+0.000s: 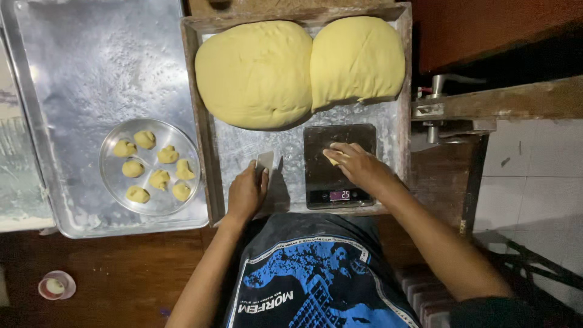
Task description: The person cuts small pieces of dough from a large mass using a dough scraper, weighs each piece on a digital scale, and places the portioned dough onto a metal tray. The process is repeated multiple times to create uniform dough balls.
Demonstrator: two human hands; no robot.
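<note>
From the head camera, both forearms reach up from the bottom of the frame into a floured wooden tray (209, 121) at centre. The left hand (246, 194) is curled, knuckles up, its fingers gripping a small pale scraper (265, 160) that stands on the tray floor, its blade edge down. The right hand (358, 165) lies palm down over a dark kitchen scale (322, 176), fingertips pinching a small yellow dough piece (331, 158) on the platform; which way the piece's long axis runs is hard to tell under the fingers. Two large dough mounds (255, 73) fill the tray's upper part. At left, a round metal plate (112, 182) holds seven dough lumps (160, 179), resting on a big steel sheet (91, 61) on the desk (121, 273).
</note>
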